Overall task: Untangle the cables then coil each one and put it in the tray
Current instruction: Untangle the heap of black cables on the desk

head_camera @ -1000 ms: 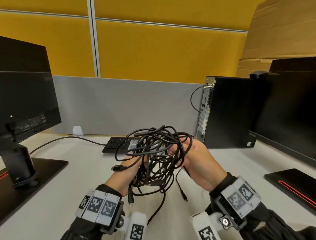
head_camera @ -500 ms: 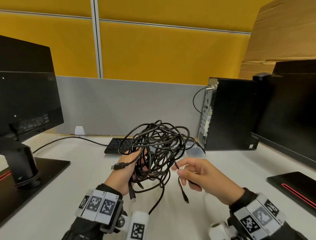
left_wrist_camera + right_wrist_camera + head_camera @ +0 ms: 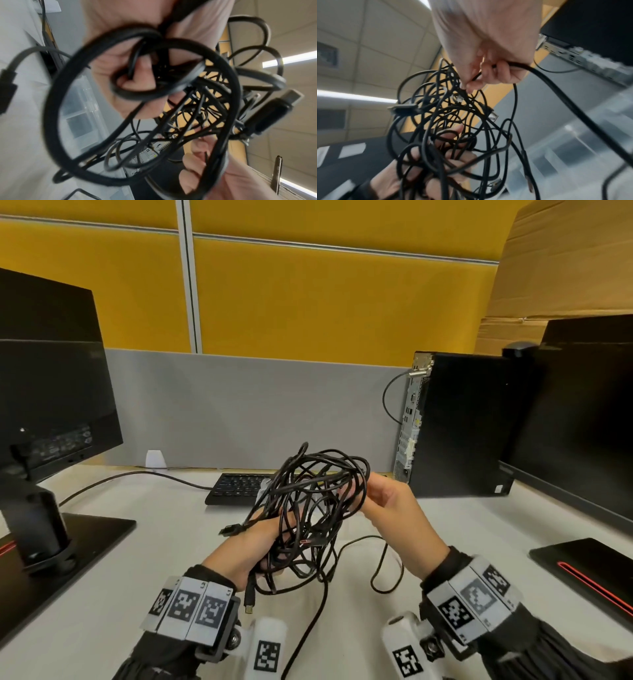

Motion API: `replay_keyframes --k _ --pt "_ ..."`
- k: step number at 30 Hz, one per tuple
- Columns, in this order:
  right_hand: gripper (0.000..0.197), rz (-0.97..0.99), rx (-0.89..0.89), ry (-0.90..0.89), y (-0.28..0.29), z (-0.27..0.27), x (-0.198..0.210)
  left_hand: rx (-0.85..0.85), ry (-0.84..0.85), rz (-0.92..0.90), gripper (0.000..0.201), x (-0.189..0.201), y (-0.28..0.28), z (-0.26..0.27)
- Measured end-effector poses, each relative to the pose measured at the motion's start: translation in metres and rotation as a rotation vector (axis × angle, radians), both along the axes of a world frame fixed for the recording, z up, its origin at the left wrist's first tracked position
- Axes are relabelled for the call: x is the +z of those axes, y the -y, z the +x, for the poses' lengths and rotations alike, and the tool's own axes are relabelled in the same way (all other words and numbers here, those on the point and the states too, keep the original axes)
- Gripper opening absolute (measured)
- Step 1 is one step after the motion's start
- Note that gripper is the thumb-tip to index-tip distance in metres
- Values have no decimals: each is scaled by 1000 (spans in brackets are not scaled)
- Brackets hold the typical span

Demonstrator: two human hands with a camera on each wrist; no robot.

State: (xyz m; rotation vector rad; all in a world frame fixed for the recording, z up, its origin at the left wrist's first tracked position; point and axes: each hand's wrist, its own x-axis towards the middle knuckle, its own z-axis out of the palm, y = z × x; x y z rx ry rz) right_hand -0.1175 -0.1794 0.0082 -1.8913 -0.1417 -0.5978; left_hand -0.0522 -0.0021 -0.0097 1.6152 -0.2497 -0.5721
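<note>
Black cable tangle (image 3: 308,508) gripped in left hand (image 3: 246,546); right hand (image 3: 390,508) pinches one strand. Hard pulling may tighten knots.

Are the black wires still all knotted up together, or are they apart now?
Still tangled. The cables form one knotted bundle held above the desk; the left hand grips it and the right hand pinches a strand.

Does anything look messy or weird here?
Yes: the black cables are one knotted clump held above the desk, not coiled. The left hand grips its bottom; the right hand pinches a strand at its side. Plug ends dangle loose.
</note>
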Motion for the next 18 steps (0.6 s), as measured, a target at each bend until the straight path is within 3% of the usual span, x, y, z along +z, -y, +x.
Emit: replay_keyframes --k 7,11,13,14,15,17,18 --pt "18 302 100 -273 1 3 -12 -24 242 89 20 4 2 -12" --pt "35 477 244 -345 -1 -1 -10 -3 237 113 21 3 2 -11" --pt "30 519 324 -367 2 -1 -12 1 230 108 18 4 1 -10" --pt "23 553 358 -366 1 -1 -12 -22 240 100 22 3 0 -10" --pt "19 596 369 -372 2 -1 -12 -59 255 97 38 1 -2 -9" --pt "30 639 368 -359 2 1 -13 -132 308 83 71 -2 -6 -6" --pt "30 643 349 -342 2 2 -12 -158 353 60 73 -1 -8 -6"
